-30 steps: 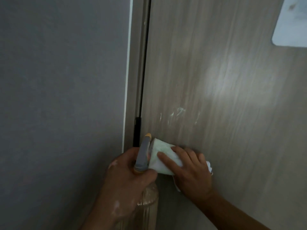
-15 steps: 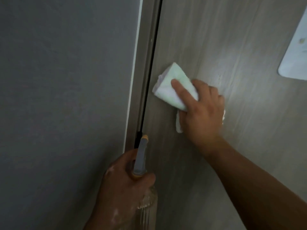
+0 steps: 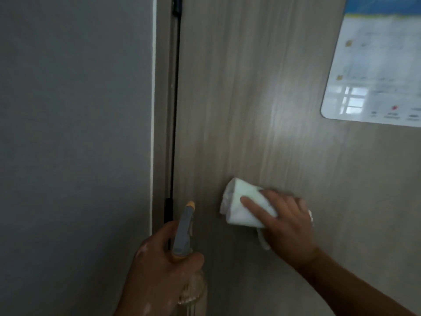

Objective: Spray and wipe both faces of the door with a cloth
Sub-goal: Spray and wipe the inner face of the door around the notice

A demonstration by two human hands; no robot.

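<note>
A light wood-grain door fills the middle and right of the view. My right hand presses a folded white cloth flat against the door's lower part. My left hand grips a clear spray bottle with a grey trigger head and orange nozzle. The nozzle points up at the door, just left of the cloth and apart from it.
A grey wall stands on the left, then the door frame with a dark gap and a black hinge. A laminated white and blue notice is stuck on the door at upper right.
My right hand swept the cloth up the door near the frame edge, then back down and to the right. The left hand with the bottle stayed low.
</note>
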